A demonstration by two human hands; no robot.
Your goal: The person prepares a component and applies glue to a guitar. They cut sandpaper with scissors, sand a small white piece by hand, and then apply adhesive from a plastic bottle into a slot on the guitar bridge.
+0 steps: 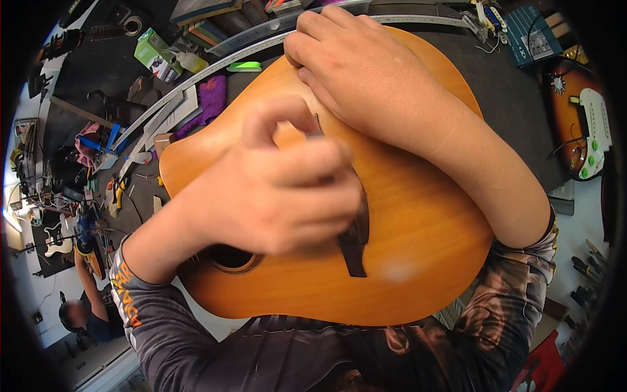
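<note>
An acoustic guitar (418, 215) with a honey-coloured top lies across my front, its round soundhole (236, 257) partly under my left forearm. The dark bridge (354, 256) shows below and beside my left hand (287, 189), which is smeared by motion above it. That hand's fingers are curled in; a small dark bit shows between them, too blurred to name. My right hand (353, 65) lies on the guitar's far edge, its fingers bent over the rim and their tips hidden. The right forearm crosses the top of the body.
Beyond the guitar, a long metal ruler (215, 65) curves across the dark bench, near a green cutter-like tool (244, 66) and a purple cloth (212, 98). A sunburst electric guitar body (578, 124) lies at right. At far left another person (91, 313) works at a bench.
</note>
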